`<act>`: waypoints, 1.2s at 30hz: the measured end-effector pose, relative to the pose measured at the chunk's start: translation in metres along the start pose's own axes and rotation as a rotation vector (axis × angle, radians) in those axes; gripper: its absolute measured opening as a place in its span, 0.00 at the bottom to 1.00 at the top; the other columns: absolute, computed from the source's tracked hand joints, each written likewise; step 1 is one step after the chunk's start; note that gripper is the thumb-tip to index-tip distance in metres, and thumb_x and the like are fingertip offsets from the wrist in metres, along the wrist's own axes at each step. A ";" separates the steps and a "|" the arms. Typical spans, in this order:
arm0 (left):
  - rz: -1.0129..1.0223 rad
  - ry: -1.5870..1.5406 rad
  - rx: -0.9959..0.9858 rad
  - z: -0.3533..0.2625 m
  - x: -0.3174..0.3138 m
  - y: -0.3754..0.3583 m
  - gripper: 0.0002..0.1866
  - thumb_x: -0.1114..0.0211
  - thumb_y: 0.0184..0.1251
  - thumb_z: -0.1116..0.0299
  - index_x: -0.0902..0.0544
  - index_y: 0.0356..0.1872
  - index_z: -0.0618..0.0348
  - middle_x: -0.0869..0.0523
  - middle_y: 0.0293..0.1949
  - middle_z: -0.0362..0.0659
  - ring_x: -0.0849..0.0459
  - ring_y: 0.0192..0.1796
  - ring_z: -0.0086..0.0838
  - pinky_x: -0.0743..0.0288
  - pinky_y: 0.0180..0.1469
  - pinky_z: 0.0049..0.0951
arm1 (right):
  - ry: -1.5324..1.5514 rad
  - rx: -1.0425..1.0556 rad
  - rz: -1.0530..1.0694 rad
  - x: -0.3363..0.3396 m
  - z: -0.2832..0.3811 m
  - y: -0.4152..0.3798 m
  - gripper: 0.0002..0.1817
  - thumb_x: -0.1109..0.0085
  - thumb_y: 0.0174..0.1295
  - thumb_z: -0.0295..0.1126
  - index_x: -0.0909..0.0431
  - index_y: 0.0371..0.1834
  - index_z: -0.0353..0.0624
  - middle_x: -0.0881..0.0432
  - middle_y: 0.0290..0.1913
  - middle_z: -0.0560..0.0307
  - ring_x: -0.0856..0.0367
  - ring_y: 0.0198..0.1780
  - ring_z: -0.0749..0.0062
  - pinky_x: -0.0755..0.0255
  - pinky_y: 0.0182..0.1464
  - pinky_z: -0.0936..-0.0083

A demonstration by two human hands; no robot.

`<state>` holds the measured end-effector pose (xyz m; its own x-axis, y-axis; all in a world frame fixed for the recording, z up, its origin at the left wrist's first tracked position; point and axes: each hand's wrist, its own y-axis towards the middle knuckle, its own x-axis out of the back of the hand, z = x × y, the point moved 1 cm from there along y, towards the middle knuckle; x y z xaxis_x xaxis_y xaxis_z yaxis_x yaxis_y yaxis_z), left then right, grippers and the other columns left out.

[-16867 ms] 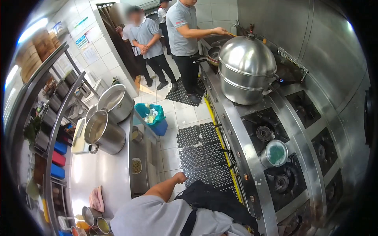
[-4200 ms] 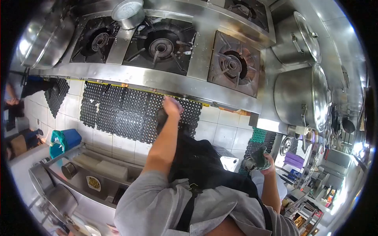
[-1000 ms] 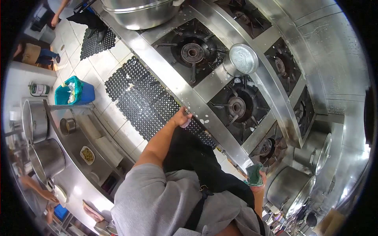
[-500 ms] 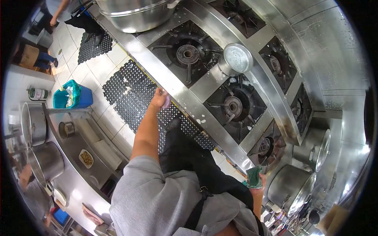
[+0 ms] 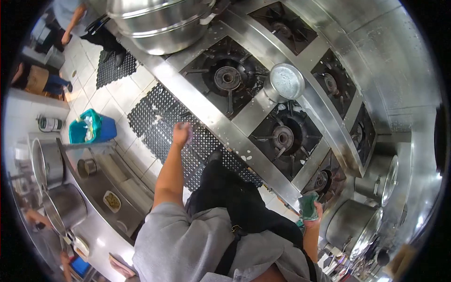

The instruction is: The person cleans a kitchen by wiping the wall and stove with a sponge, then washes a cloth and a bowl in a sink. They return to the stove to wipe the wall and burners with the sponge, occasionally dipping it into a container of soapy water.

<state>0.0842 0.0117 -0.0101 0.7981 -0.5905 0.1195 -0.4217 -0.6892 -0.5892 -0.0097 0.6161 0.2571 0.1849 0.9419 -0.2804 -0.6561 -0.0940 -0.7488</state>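
Observation:
My left hand is stretched forward over the floor mat, its fingers curled round a small pinkish-purple thing whose kind I cannot make out. At the right, near the front edge of the steel stove, my right hand grips a folded green cloth. A metal pot with whitish, foamy liquid stands on the stove between burners. Soapy white spots lie on the stove's steel surfaces and around the burner grate.
Large steamer pots stand at the stove's far end. A blue bin with a green liner is on the tiled floor. To the left runs a steel counter with pots. Lidded pots stand right. Other people are at upper left.
My left hand has drawn back from the stove's front edge, toward the left and closer to me, still round the pinkish thing. My right hand has lifted slightly with the green cloth.

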 end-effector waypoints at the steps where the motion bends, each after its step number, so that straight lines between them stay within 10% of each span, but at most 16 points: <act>1: -0.073 -0.060 -0.028 0.008 0.012 0.011 0.31 0.33 0.64 0.60 0.33 0.62 0.67 0.15 0.37 0.46 0.17 0.35 0.29 0.22 0.36 0.28 | 0.046 -0.042 0.039 0.010 0.001 0.005 0.23 0.42 0.56 0.45 0.21 0.50 0.40 0.15 0.43 0.47 0.15 0.36 0.56 0.20 0.33 0.63; 8: -0.355 0.059 -0.427 -0.100 0.045 0.000 0.41 0.33 0.63 0.61 0.47 0.71 0.63 0.28 0.61 0.57 0.27 0.61 0.43 0.31 0.63 0.41 | 0.322 0.284 0.123 -0.042 0.037 -0.001 0.15 0.45 0.63 0.44 0.19 0.48 0.51 0.14 0.46 0.61 0.16 0.46 0.66 0.22 0.44 0.62; 15: -0.447 0.847 -0.934 -0.176 -0.055 0.001 0.26 0.37 0.65 0.58 0.26 0.62 0.56 0.27 0.62 0.56 0.27 0.60 0.48 0.34 0.61 0.48 | 0.345 0.458 0.385 -0.094 0.154 0.029 0.20 0.44 0.62 0.41 0.24 0.54 0.43 0.19 0.53 0.49 0.22 0.57 0.55 0.27 0.58 0.53; 23: -0.616 1.029 -0.803 -0.191 -0.094 -0.034 0.23 0.46 0.69 0.48 0.22 0.58 0.50 0.25 0.60 0.47 0.30 0.63 0.44 0.37 0.59 0.49 | 0.053 0.549 0.470 -0.189 0.401 0.060 0.18 0.53 0.67 0.36 0.29 0.55 0.34 0.21 0.55 0.44 0.21 0.56 0.51 0.30 0.63 0.48; 31: -0.622 1.122 -0.699 -0.217 -0.107 -0.028 0.21 0.52 0.74 0.52 0.23 0.58 0.52 0.25 0.58 0.53 0.29 0.61 0.48 0.39 0.61 0.49 | -1.037 1.691 -0.491 -0.445 0.723 0.033 0.32 0.40 0.56 0.35 0.36 0.66 0.43 0.24 0.55 0.44 0.23 0.52 0.62 0.25 0.44 0.70; 34: -0.586 1.229 -0.638 -0.228 -0.114 -0.024 0.23 0.54 0.73 0.51 0.25 0.59 0.54 0.26 0.58 0.56 0.28 0.60 0.50 0.37 0.60 0.51 | -1.003 2.490 -0.900 -0.525 0.853 0.048 0.25 0.52 0.64 0.39 0.28 0.62 0.37 0.24 0.59 0.33 0.25 0.60 0.45 0.42 0.66 0.41; 36: -0.597 1.251 -0.627 -0.242 -0.126 -0.028 0.24 0.54 0.73 0.48 0.24 0.59 0.53 0.25 0.55 0.55 0.27 0.57 0.50 0.35 0.57 0.51 | -1.144 2.590 -0.929 -0.566 0.901 0.088 0.27 0.50 0.62 0.36 0.30 0.64 0.37 0.27 0.61 0.32 0.28 0.62 0.44 0.43 0.67 0.40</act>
<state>-0.1083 0.0035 0.1849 0.1819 0.0873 0.9794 -0.5456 -0.8197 0.1744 -0.8312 0.3655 0.8915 0.9117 0.3975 0.1036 0.0656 -0.3900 0.9185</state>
